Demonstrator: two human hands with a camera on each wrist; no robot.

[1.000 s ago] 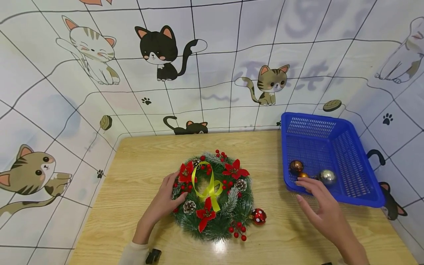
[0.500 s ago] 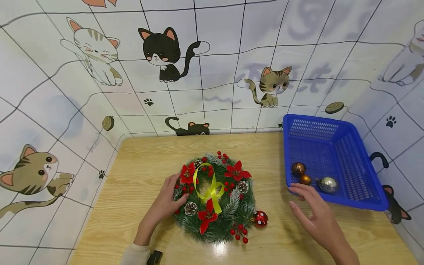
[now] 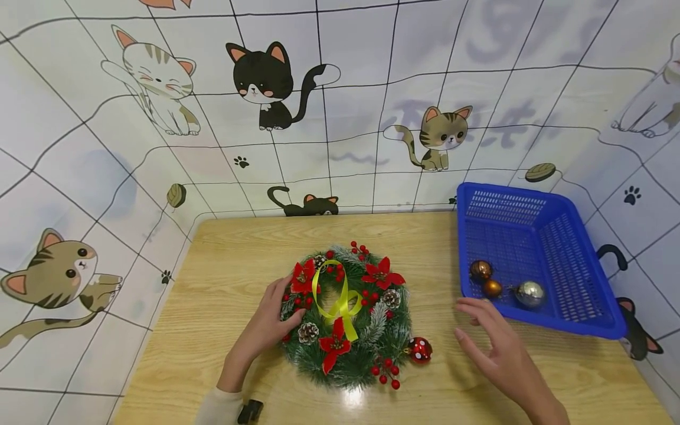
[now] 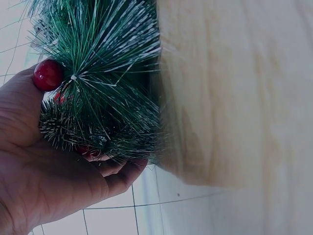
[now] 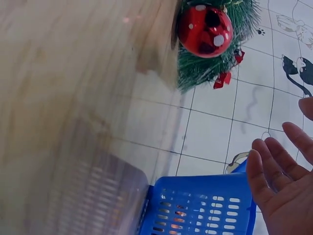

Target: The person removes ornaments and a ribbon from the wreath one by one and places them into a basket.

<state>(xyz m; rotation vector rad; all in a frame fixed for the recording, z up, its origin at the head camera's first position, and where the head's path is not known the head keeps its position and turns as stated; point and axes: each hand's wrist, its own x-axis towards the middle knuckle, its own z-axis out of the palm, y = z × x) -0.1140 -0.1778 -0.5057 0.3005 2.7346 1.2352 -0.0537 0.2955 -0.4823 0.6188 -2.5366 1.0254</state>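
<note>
A green Christmas wreath with red flowers, berries, pinecones and a yellow ribbon lies flat on the wooden table. My left hand holds its left side, thumb over the top and fingers along the outer edge; the left wrist view shows those fingers curling round the greenery. A red ball ornament with white dots sits at the wreath's lower right edge. Between that ornament and the blue basket, my right hand hovers with relaxed fingers and nothing in it.
Inside the basket, at the table's right, lie a brown ball, a small orange ball and a silver ball. A cat-printed wall covering rises behind and beside the table. Near my left sleeve lies a small black object.
My right hand has drawn back left from over the basket's near edge, so the balls show fully. The left hand stays on the wreath. The head view has shifted slightly.
</note>
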